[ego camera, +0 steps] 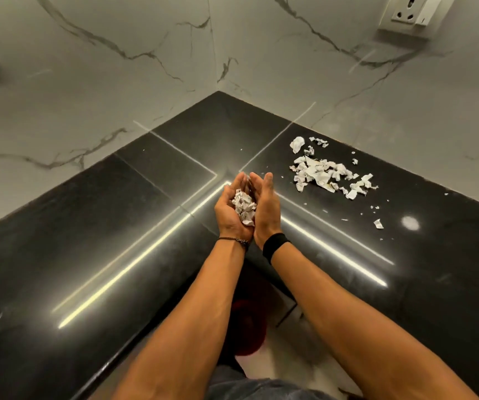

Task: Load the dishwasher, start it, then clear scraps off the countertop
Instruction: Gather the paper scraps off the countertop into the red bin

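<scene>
My left hand [228,207] and my right hand [267,207] are cupped side by side, palms up, above the inner corner of the black countertop [117,226]. Between the palms lies a bunch of crumpled white paper scraps [243,205]. A larger pile of torn white paper scraps [326,173] lies on the countertop to the right of my hands, near the wall. Smaller bits, one of them a torn piece [378,223], are scattered further right.
Marble-patterned walls meet at the corner behind the counter. A white wall socket [415,14] sits at the upper right. Below the counter's inner corner, between my forearms, a dark red bin [247,327] stands on the pale floor.
</scene>
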{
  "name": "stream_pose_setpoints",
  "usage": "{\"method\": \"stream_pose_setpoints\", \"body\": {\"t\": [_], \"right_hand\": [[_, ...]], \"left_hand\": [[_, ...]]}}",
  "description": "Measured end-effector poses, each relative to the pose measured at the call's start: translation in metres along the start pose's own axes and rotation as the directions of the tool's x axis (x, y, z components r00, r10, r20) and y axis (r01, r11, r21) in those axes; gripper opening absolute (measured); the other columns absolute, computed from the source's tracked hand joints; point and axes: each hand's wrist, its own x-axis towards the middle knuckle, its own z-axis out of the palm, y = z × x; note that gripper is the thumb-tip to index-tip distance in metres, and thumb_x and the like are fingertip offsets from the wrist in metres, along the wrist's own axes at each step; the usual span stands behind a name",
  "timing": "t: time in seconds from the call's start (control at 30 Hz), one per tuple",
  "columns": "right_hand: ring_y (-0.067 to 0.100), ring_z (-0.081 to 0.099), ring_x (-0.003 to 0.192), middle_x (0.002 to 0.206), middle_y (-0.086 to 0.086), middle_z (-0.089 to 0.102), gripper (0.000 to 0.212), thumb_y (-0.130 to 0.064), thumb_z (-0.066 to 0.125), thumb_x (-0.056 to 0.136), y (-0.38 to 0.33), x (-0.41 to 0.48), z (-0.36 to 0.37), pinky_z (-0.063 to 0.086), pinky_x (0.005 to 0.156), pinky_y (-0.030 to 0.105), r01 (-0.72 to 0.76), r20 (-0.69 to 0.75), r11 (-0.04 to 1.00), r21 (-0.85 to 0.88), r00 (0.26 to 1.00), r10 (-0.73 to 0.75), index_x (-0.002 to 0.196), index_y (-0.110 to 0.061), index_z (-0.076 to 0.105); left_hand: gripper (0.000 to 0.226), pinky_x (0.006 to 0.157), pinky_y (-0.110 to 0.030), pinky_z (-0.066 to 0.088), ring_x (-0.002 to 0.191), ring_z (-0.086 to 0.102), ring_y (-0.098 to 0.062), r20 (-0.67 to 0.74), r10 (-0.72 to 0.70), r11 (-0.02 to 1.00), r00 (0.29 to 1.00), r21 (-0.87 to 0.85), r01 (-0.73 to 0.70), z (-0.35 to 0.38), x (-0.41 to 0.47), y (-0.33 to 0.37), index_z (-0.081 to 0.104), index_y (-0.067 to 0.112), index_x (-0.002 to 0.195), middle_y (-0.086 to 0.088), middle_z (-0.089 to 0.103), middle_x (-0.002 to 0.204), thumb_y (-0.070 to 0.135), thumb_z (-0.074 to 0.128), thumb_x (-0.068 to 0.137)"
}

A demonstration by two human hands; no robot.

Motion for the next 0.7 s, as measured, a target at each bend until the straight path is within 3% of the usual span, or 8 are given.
{"method": "stream_pose_setpoints", "body": {"t": [0.13,0.27,0.37,0.47,0.57,0.7], "right_hand": [[0.018,0.07,0.104,0.108,0.006,0.074,0.048,-0.051,0.039,0.104,0.0,-0.056,-0.031,0.057,0.086,0.028,-0.033,0.094,0.999,0.002,0.995,0.033,0.107,-0.015,0.071],[0.019,0.072,0.101,0.105,0.006,0.076,0.048,-0.053,0.043,0.103,0.005,-0.11,-0.054,0.056,0.084,0.031,-0.09,0.109,0.996,-0.023,0.99,0.092,0.1,-0.017,0.074],[0.014,0.072,0.097,0.1,0.001,0.076,0.043,-0.048,0.044,0.104,0.006,-0.138,-0.067,0.055,0.079,0.026,-0.144,0.117,0.99,-0.003,0.983,0.143,0.1,-0.018,0.074],[0.011,0.072,0.097,0.104,0.001,0.075,0.038,-0.041,0.045,0.105,0.014,-0.154,-0.075,0.055,0.075,0.021,-0.208,0.125,0.978,0.034,0.971,0.203,0.104,-0.015,0.072],[0.013,0.07,0.102,0.109,0.004,0.074,0.032,-0.032,0.048,0.105,0.035,-0.169,-0.084,0.055,0.08,0.021,-0.259,0.091,0.965,0.049,0.963,0.254,0.107,-0.012,0.072],[0.022,0.069,0.11,0.116,0.011,0.072,0.029,-0.024,0.055,0.102,0.084,-0.185,-0.098,0.056,0.092,0.033,-0.352,0.022,0.934,0.067,0.936,0.352,0.118,-0.004,0.069]], "left_hand": [[0.053,0.082,-0.035,0.06,0.099,0.07,-0.025,-0.034,0.102,0.995,0.994,-0.008,-0.102,-0.022,-0.054,-0.024,0.062,0.0,0.126,-0.015,0.071,0.111,0.038,0.029,0.109],[0.056,0.09,-0.036,0.057,0.104,0.068,-0.026,-0.08,0.15,0.988,0.985,-0.022,-0.152,-0.04,-0.108,-0.043,0.059,-0.003,0.129,-0.016,0.068,0.114,0.04,0.029,0.109],[0.053,0.09,-0.035,0.056,0.107,0.067,-0.026,-0.118,0.182,0.983,0.976,-0.004,-0.183,-0.049,-0.136,-0.05,0.059,-0.002,0.129,-0.015,0.068,0.117,0.038,0.03,0.109],[0.053,0.102,-0.038,0.051,0.115,0.064,-0.028,-0.163,0.177,0.984,0.97,-0.007,-0.181,-0.067,-0.149,-0.056,0.06,-0.002,0.129,-0.017,0.067,0.122,0.038,0.032,0.108],[0.053,0.11,-0.04,0.046,0.118,0.061,-0.03,-0.22,0.155,0.988,0.963,0.021,-0.154,-0.091,-0.165,-0.06,0.059,-0.004,0.129,-0.017,0.067,0.12,0.037,0.031,0.108],[0.052,0.101,-0.036,0.051,0.111,0.065,-0.027,-0.356,0.117,0.993,0.927,0.034,-0.112,-0.134,-0.177,-0.071,0.059,-0.004,0.129,-0.017,0.067,0.119,0.035,0.031,0.109]]}}
